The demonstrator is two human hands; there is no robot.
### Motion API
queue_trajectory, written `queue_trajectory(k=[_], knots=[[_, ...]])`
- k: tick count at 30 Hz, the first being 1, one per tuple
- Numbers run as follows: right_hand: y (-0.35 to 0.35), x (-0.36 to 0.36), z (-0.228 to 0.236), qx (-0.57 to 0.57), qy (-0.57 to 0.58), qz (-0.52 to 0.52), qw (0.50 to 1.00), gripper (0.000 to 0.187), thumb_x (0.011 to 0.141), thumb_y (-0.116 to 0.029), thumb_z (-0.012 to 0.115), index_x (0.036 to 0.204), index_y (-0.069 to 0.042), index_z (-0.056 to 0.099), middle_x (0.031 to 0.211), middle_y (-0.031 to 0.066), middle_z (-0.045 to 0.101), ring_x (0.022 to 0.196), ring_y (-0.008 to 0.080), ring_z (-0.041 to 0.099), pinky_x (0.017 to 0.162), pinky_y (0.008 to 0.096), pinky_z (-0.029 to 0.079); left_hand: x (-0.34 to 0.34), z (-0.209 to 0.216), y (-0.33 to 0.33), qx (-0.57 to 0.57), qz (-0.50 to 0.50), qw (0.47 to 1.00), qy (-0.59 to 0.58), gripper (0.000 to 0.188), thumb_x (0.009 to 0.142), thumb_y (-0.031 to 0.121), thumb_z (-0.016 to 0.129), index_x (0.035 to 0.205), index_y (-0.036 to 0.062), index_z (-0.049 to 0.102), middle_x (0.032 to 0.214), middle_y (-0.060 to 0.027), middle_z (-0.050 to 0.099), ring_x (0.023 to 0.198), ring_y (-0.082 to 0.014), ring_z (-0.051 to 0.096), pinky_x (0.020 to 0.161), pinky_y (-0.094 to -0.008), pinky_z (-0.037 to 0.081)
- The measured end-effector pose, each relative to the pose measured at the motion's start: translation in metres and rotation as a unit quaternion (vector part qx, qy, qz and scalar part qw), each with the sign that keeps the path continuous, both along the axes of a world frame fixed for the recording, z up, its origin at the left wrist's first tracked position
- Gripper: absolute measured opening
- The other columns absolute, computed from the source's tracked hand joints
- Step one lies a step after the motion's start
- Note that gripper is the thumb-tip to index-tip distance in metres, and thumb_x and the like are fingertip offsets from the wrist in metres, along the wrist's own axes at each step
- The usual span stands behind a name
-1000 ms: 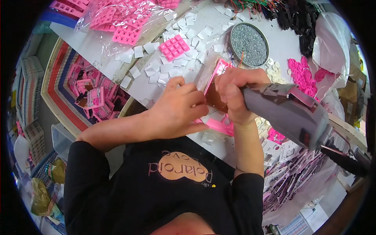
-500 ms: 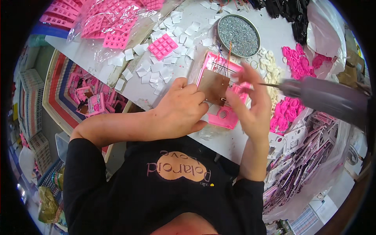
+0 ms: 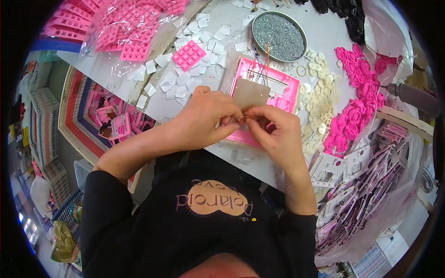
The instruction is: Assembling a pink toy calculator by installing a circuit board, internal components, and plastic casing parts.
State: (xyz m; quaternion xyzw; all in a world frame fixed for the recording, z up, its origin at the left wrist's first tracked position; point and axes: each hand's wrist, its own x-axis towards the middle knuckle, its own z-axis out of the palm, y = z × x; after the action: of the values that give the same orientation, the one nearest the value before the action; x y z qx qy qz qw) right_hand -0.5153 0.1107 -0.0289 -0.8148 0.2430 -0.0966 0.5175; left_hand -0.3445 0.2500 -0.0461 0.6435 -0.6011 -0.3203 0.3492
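Note:
A pink plastic case (image 3: 289,89) lies on the table in front of me, with a brown circuit board (image 3: 251,94) resting over it. Thin coloured wires (image 3: 267,66) rise from the far side of the board. My left hand (image 3: 207,114) is closed in a pinch at the board's near edge. Against it, my right hand (image 3: 279,133) pinches too, thumb and forefinger meeting the left fingertips. Between them shows a thin brownish strand (image 3: 242,119); whether it is a wire or a small band I cannot tell. The fingers cover part of the case.
A round tin (image 3: 283,60) of small screws stands beyond the case. To the right lie white plastic parts (image 3: 320,104), pink parts (image 3: 354,111) and a power screwdriver (image 3: 412,96). White paper squares (image 3: 174,85), a pink keypad (image 3: 188,55) and a basket (image 3: 76,127) are left.
My right hand has come down and left from over the case to meet my left fingertips. The power screwdriver has swung away to the right.

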Motion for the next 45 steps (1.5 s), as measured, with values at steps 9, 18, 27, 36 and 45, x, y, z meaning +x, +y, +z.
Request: queue_trajectory(k=[9,18,27,36,45], knots=[[0.0,-0.003,-0.001,0.073,0.023,-0.023,0.997,0.007,0.087,0.001,0.072,0.094,0.0,0.072,0.076,0.0012,0.071,0.063,0.0028,0.06,0.054,0.0196,0.045,-0.009,-0.013,-0.006,-0.102,0.042,0.991,-0.069,0.016,0.078,0.006,0.073,0.091,0.012,0.067,0.079,-0.0002,0.058,0.078,-0.0196,0.056,0.08,-0.039,0.031],[-0.004,-0.009,-0.014,0.154,-0.013,-0.058,0.986,0.005,0.085,-0.001,0.072,0.09,0.0,0.071,0.072,0.0009,0.07,0.059,0.0026,0.057,0.054,0.021,0.045,-0.007,-0.006,-0.005,-0.089,0.056,0.989,-0.107,0.017,0.075,0.012,0.073,0.089,0.0156,0.065,0.083,0.0005,0.058,0.084,-0.0202,0.056,0.083,-0.0419,0.031],[-0.002,-0.004,-0.007,0.139,0.012,-0.064,0.988,0.006,0.085,-0.001,0.073,0.09,0.0,0.071,0.072,0.0013,0.07,0.059,0.003,0.057,0.054,0.0206,0.044,-0.007,-0.013,-0.004,-0.088,0.058,0.993,-0.053,0.013,0.077,0.01,0.073,0.086,0.0149,0.066,0.078,0.0013,0.057,0.082,-0.0191,0.058,0.082,-0.0414,0.031],[-0.003,-0.005,-0.007,0.129,0.013,-0.061,0.99,0.007,0.084,-0.001,0.073,0.09,0.0,0.071,0.072,0.0028,0.07,0.059,0.0036,0.058,0.055,0.0212,0.045,-0.007,-0.012,-0.006,-0.078,0.047,0.995,-0.039,0.012,0.079,0.011,0.074,0.086,0.0144,0.066,0.078,0.0014,0.056,0.082,-0.0187,0.058,0.082,-0.0419,0.031],[-0.002,-0.005,-0.005,0.128,0.03,-0.048,0.99,0.007,0.085,-0.001,0.072,0.092,0.0,0.071,0.073,0.0023,0.07,0.06,0.0035,0.058,0.055,0.0211,0.045,-0.014,-0.017,-0.008,-0.108,0.075,0.986,-0.103,0.014,0.075,0.009,0.071,0.084,0.0148,0.063,0.079,0.0009,0.055,0.081,-0.0205,0.055,0.081,-0.0415,0.029]])
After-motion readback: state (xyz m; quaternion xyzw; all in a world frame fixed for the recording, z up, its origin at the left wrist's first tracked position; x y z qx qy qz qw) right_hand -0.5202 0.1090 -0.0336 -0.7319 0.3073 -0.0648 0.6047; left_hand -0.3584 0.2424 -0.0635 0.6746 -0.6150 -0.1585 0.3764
